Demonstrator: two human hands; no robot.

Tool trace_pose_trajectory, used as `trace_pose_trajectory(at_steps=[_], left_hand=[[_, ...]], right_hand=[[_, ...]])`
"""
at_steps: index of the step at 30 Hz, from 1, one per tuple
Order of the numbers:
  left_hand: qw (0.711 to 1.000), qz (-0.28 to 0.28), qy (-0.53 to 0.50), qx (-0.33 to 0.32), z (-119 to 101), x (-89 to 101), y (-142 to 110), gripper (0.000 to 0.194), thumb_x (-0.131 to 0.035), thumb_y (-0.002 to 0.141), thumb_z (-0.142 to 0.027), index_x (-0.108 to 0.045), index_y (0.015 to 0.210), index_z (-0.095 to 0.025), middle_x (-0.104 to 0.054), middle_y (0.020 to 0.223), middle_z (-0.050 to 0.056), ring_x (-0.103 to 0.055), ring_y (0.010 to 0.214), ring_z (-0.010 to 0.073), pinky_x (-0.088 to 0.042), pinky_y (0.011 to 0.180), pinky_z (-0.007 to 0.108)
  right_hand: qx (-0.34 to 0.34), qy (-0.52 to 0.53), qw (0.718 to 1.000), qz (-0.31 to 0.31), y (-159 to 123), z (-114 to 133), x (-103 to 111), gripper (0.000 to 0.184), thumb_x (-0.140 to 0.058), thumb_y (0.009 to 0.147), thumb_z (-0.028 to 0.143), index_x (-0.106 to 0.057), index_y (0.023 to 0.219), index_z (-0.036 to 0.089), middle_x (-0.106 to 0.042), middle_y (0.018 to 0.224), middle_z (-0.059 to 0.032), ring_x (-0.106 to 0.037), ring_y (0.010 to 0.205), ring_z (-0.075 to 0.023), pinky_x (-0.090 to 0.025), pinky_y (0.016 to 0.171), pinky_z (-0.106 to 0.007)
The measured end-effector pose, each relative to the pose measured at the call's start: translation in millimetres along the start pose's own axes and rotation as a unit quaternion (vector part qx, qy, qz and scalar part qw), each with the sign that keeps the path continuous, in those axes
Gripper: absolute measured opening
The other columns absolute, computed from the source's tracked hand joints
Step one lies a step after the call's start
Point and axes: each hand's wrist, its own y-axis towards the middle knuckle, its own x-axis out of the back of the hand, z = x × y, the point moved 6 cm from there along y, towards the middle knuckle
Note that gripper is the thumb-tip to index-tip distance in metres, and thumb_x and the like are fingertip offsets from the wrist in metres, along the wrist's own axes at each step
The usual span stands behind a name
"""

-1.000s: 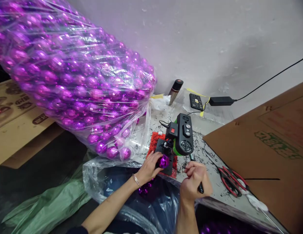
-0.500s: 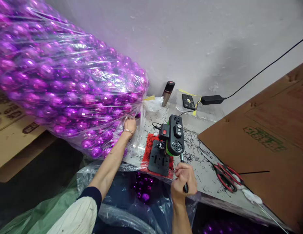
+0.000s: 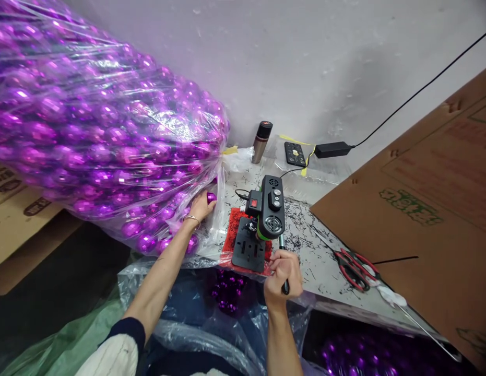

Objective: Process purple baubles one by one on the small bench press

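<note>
At the mouth of a big clear plastic bag full of shiny purple baubles, my left hand (image 3: 202, 204) is closed on one purple bauble (image 3: 211, 197). My right hand (image 3: 284, 275) wraps round the black-gripped lever (image 3: 285, 286) of a small black bench drill press (image 3: 273, 206). The press stands on a red mat (image 3: 232, 230), its slotted black base plate (image 3: 248, 250) bare on top. Under the table edge, more purple baubles (image 3: 229, 290) lie in a plastic bag close to my body.
Red-handled scissors (image 3: 354, 269) lie on the right of the table, by a large cardboard box (image 3: 415, 209). Dark shavings litter the tabletop (image 3: 305, 250). Behind the press are a flask (image 3: 262, 141), a phone-like black device (image 3: 295, 153) and a black power adapter (image 3: 333, 149) with its cable.
A purple bauble now shows in my left hand, which was partly hidden in the bag before. My right hand stays on the lever. The whole view has shifted slightly.
</note>
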Motion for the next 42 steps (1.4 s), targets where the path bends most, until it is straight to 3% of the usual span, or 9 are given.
trace_pose_trajectory(at_steps=[3, 6, 8, 11, 15, 19, 23, 32, 42], left_hand=[[0.983, -0.030, -0.177, 0.047, 3, 13.3, -4, 0.053, -0.076, 0.090, -0.040, -0.066, 0.135, -0.014, -0.076, 0.124, 0.019, -0.075, 0.115, 0.0351, -0.059, 0.097, 0.044], [0.874, 0.002, -0.481, 0.074, 0, 21.6, -21, 0.056, -0.084, 0.083, -0.035, -0.066, 0.134, -0.021, -0.077, 0.117, 0.010, -0.076, 0.094, 0.0217, -0.060, 0.078, 0.031], [0.805, 0.054, -0.586, 0.074, -7, 21.1, -39, 0.058, -0.088, 0.080, -0.035, -0.067, 0.133, -0.024, -0.077, 0.110, 0.005, -0.073, 0.084, 0.0155, -0.057, 0.068, 0.024], [0.774, 0.103, -0.619, 0.085, -13, 5.8, -72, 0.060, -0.092, 0.076, -0.049, -0.071, 0.125, -0.022, -0.076, 0.098, 0.004, -0.068, 0.072, 0.0124, -0.050, 0.057, 0.020], [0.835, 0.088, -0.537, 0.080, -17, -35.1, -108, 0.065, -0.085, 0.077, -0.065, -0.071, 0.121, -0.019, -0.078, 0.102, 0.007, -0.072, 0.083, 0.0177, -0.055, 0.064, 0.025], [0.906, 0.074, -0.417, -0.014, -30, -68.3, -132, 0.058, -0.075, 0.088, -0.060, -0.069, 0.132, -0.023, -0.075, 0.134, 0.008, -0.069, 0.127, 0.0265, -0.056, 0.106, 0.037], [0.936, 0.085, -0.332, -0.078, -39, -85.2, -144, 0.062, -0.074, 0.092, -0.053, -0.062, 0.145, -0.023, -0.074, 0.137, 0.010, -0.070, 0.127, 0.0293, -0.053, 0.113, 0.043], [0.953, -0.004, -0.201, -0.228, -54, -96.4, -154, 0.060, -0.083, 0.089, -0.048, -0.064, 0.140, -0.023, -0.077, 0.123, 0.012, -0.073, 0.115, 0.0313, -0.057, 0.102, 0.046], [0.956, -0.031, -0.197, -0.213, -57, -108.9, -155, 0.060, -0.083, 0.087, -0.047, -0.066, 0.139, -0.022, -0.075, 0.131, 0.014, -0.069, 0.123, 0.0347, -0.052, 0.108, 0.049]], right_hand=[[0.005, -0.004, 1.000, 0.007, 1, 1, -1, 0.038, -0.043, 0.105, 0.012, -0.050, 0.069, 0.022, -0.053, 0.067, 0.0038, -0.059, 0.066, -0.0115, -0.044, 0.061, -0.027], [0.014, -0.005, 1.000, 0.009, 1, 1, -1, 0.037, -0.043, 0.104, 0.012, -0.050, 0.070, 0.023, -0.053, 0.065, 0.0038, -0.060, 0.066, -0.0123, -0.045, 0.062, -0.028], [0.019, -0.008, 1.000, 0.006, 2, 2, -1, 0.037, -0.044, 0.104, 0.012, -0.051, 0.070, 0.023, -0.054, 0.066, 0.0036, -0.060, 0.065, -0.0124, -0.046, 0.062, -0.029], [0.018, -0.010, 1.000, 0.001, 7, 5, -1, 0.037, -0.044, 0.104, 0.012, -0.051, 0.069, 0.023, -0.053, 0.064, 0.0038, -0.060, 0.064, -0.0124, -0.045, 0.061, -0.029], [0.003, -0.008, 1.000, -0.002, 21, 12, -1, 0.038, -0.045, 0.104, 0.011, -0.050, 0.068, 0.023, -0.051, 0.062, 0.0041, -0.060, 0.064, -0.0125, -0.043, 0.060, -0.029], [-0.006, -0.008, 1.000, 0.009, 31, 16, -3, 0.036, -0.046, 0.104, 0.012, -0.051, 0.070, 0.023, -0.055, 0.064, 0.0036, -0.059, 0.063, -0.0120, -0.044, 0.060, -0.029], [0.003, -0.016, 1.000, 0.015, 31, 17, -2, 0.035, -0.045, 0.104, 0.012, -0.052, 0.072, 0.023, -0.056, 0.066, 0.0033, -0.058, 0.063, -0.0120, -0.044, 0.060, -0.028], [0.003, -0.031, 0.999, 0.029, 24, 15, -1, 0.034, -0.043, 0.105, 0.012, -0.049, 0.073, 0.023, -0.056, 0.068, 0.0030, -0.058, 0.065, -0.0118, -0.044, 0.062, -0.028], [0.004, -0.039, 0.999, 0.029, 8, 8, -1, 0.034, -0.043, 0.105, 0.015, -0.050, 0.074, 0.023, -0.056, 0.069, 0.0030, -0.059, 0.066, -0.0124, -0.045, 0.063, -0.029]])
